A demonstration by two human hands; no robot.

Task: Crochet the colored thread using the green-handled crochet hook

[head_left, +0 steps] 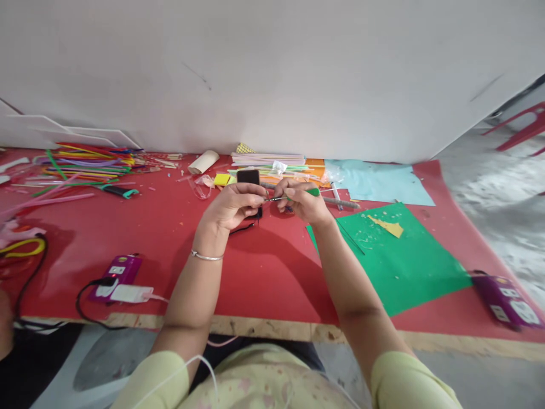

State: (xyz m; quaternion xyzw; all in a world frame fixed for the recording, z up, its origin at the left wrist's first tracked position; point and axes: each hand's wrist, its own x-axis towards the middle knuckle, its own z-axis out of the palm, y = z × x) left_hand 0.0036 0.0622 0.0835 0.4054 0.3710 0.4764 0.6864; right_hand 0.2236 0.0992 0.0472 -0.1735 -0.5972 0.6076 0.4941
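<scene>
Above the middle of the red table, my right hand (pixel 309 203) is closed around a thin metal tool with a green handle (pixel 314 192). The tool's narrow shaft points left, toward my left hand (pixel 235 205). My left thumb and fingers pinch together at its tip, on something too small to make out. A dark phone (pixel 248 176) is partly hidden behind my left hand. Behind my right hand runs a long grey rod (pixel 340 201); whether I touch it cannot be seen.
Colourful pipe cleaners (pixel 91 162) and a cutter (pixel 119 191) lie left. Near a cardboard tube (pixel 204 162) are straws (pixel 268 159). Green sheet (pixel 417 261) and light-blue sheet (pixel 378 180) cover the right. Purple power strips (pixel 123 270) with cables sit near the front edge.
</scene>
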